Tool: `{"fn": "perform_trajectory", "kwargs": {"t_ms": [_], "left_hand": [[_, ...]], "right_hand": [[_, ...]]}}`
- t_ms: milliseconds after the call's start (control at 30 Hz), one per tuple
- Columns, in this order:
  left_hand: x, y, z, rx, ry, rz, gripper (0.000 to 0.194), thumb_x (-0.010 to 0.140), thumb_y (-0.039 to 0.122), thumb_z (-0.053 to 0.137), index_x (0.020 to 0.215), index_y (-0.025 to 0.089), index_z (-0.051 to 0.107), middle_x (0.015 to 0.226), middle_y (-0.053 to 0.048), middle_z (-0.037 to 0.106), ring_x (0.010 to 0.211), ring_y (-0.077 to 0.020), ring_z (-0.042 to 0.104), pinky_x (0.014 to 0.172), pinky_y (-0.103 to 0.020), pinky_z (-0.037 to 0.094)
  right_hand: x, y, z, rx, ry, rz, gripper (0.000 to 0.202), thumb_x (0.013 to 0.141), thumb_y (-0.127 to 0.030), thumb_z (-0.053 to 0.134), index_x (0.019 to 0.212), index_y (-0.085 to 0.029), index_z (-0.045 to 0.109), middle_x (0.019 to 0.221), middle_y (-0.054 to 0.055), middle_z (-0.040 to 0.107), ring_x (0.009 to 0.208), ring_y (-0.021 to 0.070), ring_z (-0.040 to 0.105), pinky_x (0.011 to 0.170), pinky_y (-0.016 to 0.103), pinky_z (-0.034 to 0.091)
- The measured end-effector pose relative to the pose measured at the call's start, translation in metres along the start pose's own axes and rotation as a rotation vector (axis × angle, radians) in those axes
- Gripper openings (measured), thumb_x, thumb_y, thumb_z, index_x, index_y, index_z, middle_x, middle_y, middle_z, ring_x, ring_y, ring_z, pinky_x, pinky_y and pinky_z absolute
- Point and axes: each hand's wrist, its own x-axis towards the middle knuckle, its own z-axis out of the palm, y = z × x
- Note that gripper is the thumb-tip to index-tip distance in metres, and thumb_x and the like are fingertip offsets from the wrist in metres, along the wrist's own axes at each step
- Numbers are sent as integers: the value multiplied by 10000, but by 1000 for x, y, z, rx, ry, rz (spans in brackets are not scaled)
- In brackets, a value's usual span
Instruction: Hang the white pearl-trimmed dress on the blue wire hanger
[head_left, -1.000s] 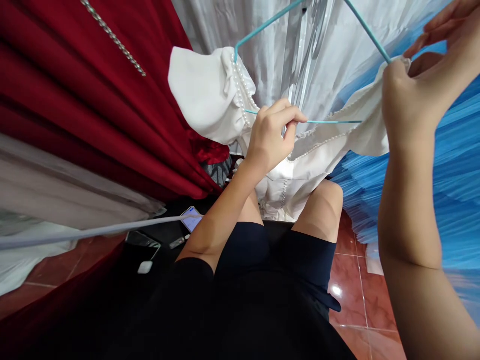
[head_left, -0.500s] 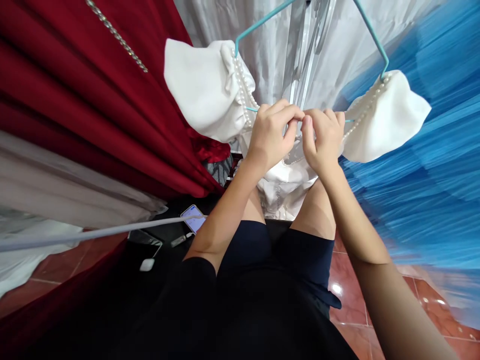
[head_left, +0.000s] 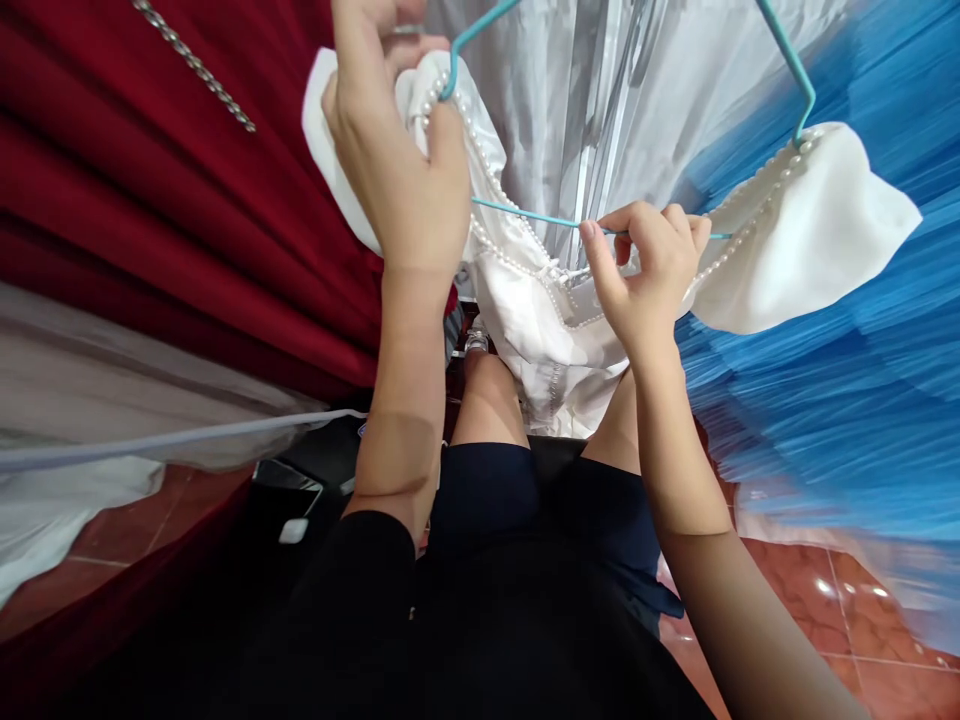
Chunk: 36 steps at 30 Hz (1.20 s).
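Note:
A white dress (head_left: 525, 310) with pearl-trimmed neckline hangs on a light blue hanger (head_left: 517, 212) in front of my knees. My left hand (head_left: 401, 170) is at the dress's left shoulder, beside the hanger's bent corner. Its thumb and fingers are apart around the white sleeve fabric, and some fingertips run out of the top of the picture. With thumb and fingers, my right hand (head_left: 649, 265) pinches the hanger's thin lower bar near the middle of the neckline. The right sleeve (head_left: 840, 240) drapes freely beyond that hand.
Red draped fabric (head_left: 225, 230) with a beaded strip hangs at left, and blue tulle (head_left: 840, 430) at right. Whitish satin (head_left: 517, 60) hangs behind the hanger. A white charger (head_left: 293, 530) lies on a black surface beside me. Red tiles (head_left: 795, 590) cover the floor.
My left hand has left the middle of the hanger bar and moved up and left to the shoulder. The right hand stays on the bar. The phone is now mostly hidden.

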Motion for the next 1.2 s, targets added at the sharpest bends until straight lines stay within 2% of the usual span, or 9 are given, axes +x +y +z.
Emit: {"fn": "perform_trajectory", "kwargs": {"t_ms": [100, 200, 333, 400, 500, 633, 833, 967, 1200], "left_hand": [[1, -9, 2, 52, 24, -9, 619, 906, 240, 627, 606, 247, 85, 507, 16, 326, 1155, -95, 563, 782, -145, 584], [-2, -42, -6, 45, 99, -108, 572, 875, 184, 578, 644, 232, 57, 564, 46, 383, 1030, -80, 617, 707, -107, 566], [-21, -90, -31, -67, 259, -310, 357, 956, 73, 330, 631, 208, 270, 818, 62, 552, 862, -31, 657, 739, -169, 519], [-40, -97, -39, -48, 317, -394, 279, 981, 116, 506, 719, 188, 449, 833, 78, 613, 812, -60, 666, 721, -189, 579], [-76, -82, -34, -77, 220, -573, 150, 977, 196, 621, 868, 284, 570, 812, 113, 651, 773, -91, 683, 754, -316, 660], [-107, -27, -12, -118, 121, -622, 86, 913, 175, 658, 843, 223, 654, 794, 68, 690, 743, -125, 672, 691, -378, 612], [-73, 55, 8, -363, -186, -367, 131, 883, 150, 587, 807, 249, 627, 973, -5, 710, 967, -221, 673, 879, -432, 551], [-48, 62, 20, -258, -174, -515, 128, 891, 175, 616, 947, 290, 626, 1152, -37, 660, 1181, -279, 568, 1036, -504, 435], [-54, 56, 35, -282, -281, -584, 87, 927, 172, 588, 935, 258, 599, 936, -55, 649, 1078, -308, 558, 1049, -531, 319]], "right_hand": [[0, 3, -2, -31, 32, -35, 473, 1014, -597, 353, 856, -214, 583, 725, 27, 516, 916, 230, 592, 998, 536, 411], [1, 6, -3, -36, 20, -48, 465, 1014, -595, 354, 863, -219, 580, 731, 26, 514, 911, 227, 587, 996, 529, 410], [4, 5, -1, -46, 0, -50, 451, 1020, -584, 345, 875, -223, 573, 741, 28, 514, 907, 219, 577, 1003, 508, 402], [4, 2, 1, -32, -10, -46, 447, 1021, -582, 346, 880, -222, 570, 751, 27, 521, 906, 214, 575, 1009, 496, 399], [4, -1, 3, 7, -29, -27, 433, 1018, -580, 367, 885, -221, 570, 757, 25, 526, 918, 215, 574, 1018, 490, 392], [5, -1, 3, 35, -59, 0, 436, 1013, -591, 371, 902, -223, 577, 772, 29, 531, 952, 222, 575, 1031, 496, 380], [5, -1, -2, 22, -64, 4, 490, 1013, -624, 313, 893, -225, 570, 780, 33, 534, 966, 229, 577, 1047, 513, 369], [2, 0, -3, 11, -49, -9, 493, 1014, -628, 295, 920, -231, 571, 787, 35, 544, 980, 238, 578, 1053, 529, 373], [-2, -5, -7, 72, -60, -11, 306, 1024, -483, 403, 989, -237, 582, 937, 39, 610, 992, 219, 595, 1017, 496, 432]]}}
